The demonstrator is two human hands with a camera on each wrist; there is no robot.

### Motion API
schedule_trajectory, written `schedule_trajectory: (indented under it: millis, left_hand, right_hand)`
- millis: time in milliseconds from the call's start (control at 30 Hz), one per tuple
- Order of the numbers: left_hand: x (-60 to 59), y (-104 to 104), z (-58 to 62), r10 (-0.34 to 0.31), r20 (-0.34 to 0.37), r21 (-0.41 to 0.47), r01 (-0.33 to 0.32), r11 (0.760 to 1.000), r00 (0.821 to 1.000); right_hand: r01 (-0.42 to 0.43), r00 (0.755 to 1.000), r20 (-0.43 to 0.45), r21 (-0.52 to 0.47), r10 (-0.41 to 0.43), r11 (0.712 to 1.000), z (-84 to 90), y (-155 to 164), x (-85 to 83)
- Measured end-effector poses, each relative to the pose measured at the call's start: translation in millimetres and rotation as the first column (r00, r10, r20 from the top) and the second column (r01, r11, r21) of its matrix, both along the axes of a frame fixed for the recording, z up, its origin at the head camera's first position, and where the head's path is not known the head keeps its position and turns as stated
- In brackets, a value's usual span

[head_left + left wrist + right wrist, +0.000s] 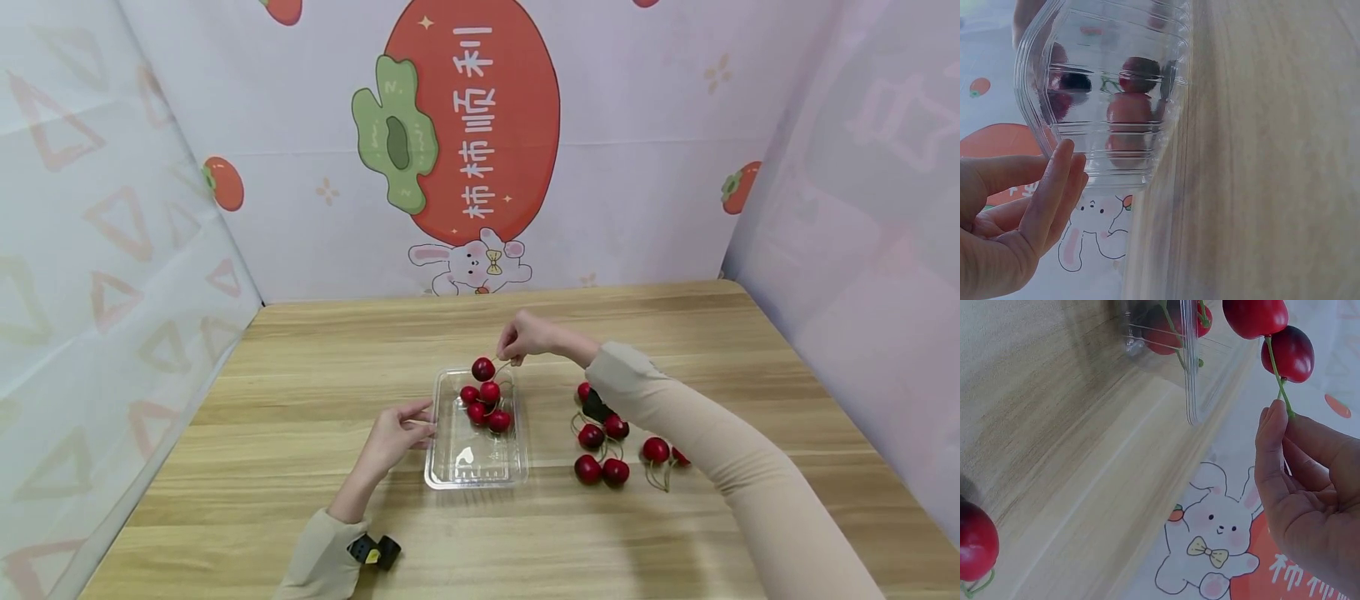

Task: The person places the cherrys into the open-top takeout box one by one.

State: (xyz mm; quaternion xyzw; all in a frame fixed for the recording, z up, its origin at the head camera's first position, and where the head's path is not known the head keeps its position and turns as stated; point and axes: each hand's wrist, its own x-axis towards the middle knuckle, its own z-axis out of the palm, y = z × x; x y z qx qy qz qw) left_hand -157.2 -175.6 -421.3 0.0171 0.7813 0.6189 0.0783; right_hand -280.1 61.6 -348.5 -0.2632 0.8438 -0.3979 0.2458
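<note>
A clear plastic box (476, 475) stands on the table, with several red cherries (477, 413) inside toward its far end. My right hand (527, 336) pinches the joined green stems (1275, 369) of two dark red cherries (1289, 355) between thumb and fingertips. This pair hangs over the far end of the box, above the cherries inside. At the box's left side is my left hand (396, 435), its fingertips against the wall and its fingers nearly straight. Through the wall, the left wrist view shows cherries (1129, 109) resting on the bottom.
Several more cherries (588, 469) with stems lie on the wood table (300, 400) to the right of the box, partly under my right forearm. A printed cloth (637, 208) stands behind the table, and others stand on both sides.
</note>
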Motion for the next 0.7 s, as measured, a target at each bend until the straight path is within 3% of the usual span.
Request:
schedule_trajectory:
  millis: [700]
  left_hand:
    - [2.2, 0.5, 3.4, 0.031, 0.005, -0.005, -0.031, 1.0, 1.0]
  right_hand:
    - [-0.006, 1.0, 0.017, -0.009, 0.006, 1.0, -6.0, -28.5, 6.6]
